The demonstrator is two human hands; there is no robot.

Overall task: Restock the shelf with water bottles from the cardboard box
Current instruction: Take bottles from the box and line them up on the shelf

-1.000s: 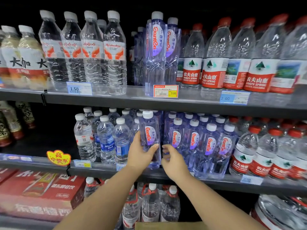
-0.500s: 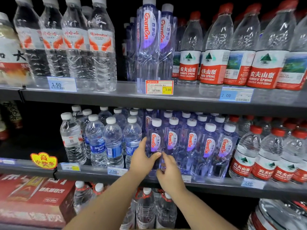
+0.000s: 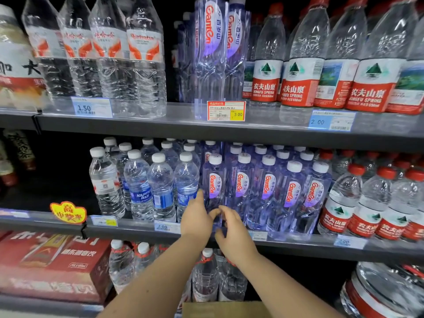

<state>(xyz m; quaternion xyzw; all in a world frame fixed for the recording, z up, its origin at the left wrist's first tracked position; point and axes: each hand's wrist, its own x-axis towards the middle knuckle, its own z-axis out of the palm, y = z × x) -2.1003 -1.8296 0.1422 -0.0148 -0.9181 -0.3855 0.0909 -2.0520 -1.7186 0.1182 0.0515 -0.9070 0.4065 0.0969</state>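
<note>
Purple-tinted clear plastic water bottle [image 3: 214, 180] with a white cap and a Ganten label stands upright at the front of the grey metal middle shelf [image 3: 133, 227]. It is at the left end of a row of matching purple bottles [image 3: 289, 191], just beside the clear, blue-labelled Aquafina bottles [image 3: 140, 189] on its left. The left hand [image 3: 197, 218] holds the water bottle low down, thumb raised along its left side and a finger curled across its front. The right hand [image 3: 234, 232] is close against the left one, its bent fingers at the foot of the same bottle; whether they pinch it or only touch it I cannot tell. Red-capped, red-labelled clear bottles [image 3: 358, 200] fill the middle shelf to the right. A yellow and red paper tag [image 3: 68, 212] hangs on the shelf edge to the left, above a red printed carton [image 3: 52, 267]. The tan rim of a cardboard box [image 3: 224, 310] shows at the bottom edge, between the forearms.
</note>
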